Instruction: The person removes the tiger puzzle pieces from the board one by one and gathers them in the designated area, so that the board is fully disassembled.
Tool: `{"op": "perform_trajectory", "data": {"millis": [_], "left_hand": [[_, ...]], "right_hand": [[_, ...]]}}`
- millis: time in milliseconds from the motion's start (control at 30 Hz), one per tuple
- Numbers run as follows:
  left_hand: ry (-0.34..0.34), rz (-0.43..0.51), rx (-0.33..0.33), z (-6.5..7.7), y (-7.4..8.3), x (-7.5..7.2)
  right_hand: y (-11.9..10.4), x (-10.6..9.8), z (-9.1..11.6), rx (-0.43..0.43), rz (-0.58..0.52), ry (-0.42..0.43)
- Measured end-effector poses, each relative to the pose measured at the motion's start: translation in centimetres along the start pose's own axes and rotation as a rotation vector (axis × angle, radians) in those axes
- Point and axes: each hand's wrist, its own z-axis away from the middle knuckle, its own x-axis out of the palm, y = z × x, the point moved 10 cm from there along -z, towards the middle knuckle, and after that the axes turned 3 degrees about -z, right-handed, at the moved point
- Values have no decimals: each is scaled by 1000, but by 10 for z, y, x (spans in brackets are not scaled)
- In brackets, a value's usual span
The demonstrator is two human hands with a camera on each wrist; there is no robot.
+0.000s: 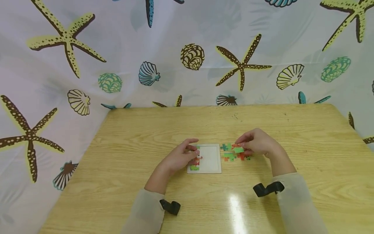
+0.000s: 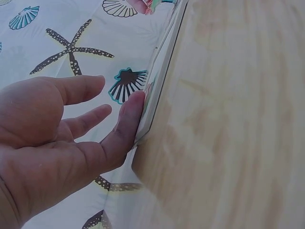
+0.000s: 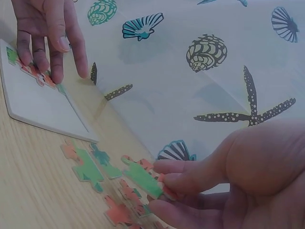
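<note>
A square white puzzle tray (image 1: 211, 159) lies on the table, with a column of joined puzzle pieces (image 1: 194, 167) along its left side. My left hand (image 1: 180, 156) rests its fingers on those pieces; in the right wrist view its fingertips (image 3: 57, 74) touch them. To the right of the tray, my right hand (image 1: 258, 143) pinches a green and orange puzzle piece (image 3: 143, 179) between thumb and fingers. Several loose pieces lie under and beside it, among them a green one (image 3: 86, 164) and an orange one (image 3: 117, 210). In the left wrist view the tray's edge (image 2: 159, 90) hides most of its contents.
The wooden table (image 1: 131, 136) runs back to a white cloth (image 1: 169, 39) printed with starfish and shells, which hangs behind it and at both sides. A black strap (image 1: 268, 189) is on the right sleeve and another black strap (image 1: 170, 207) on the left.
</note>
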Motion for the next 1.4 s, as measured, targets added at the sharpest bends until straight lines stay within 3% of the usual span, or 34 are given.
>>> {"op": "perform_trajectory", "data": {"millis": [733,1400], "left_hand": [[-21,16,13,1,2,1],[-13,16,-12,-1,-2,1]], "right_hand": [[6,-13,7,-11,1,-68],[19,-33,14,12,83,-50]]}}
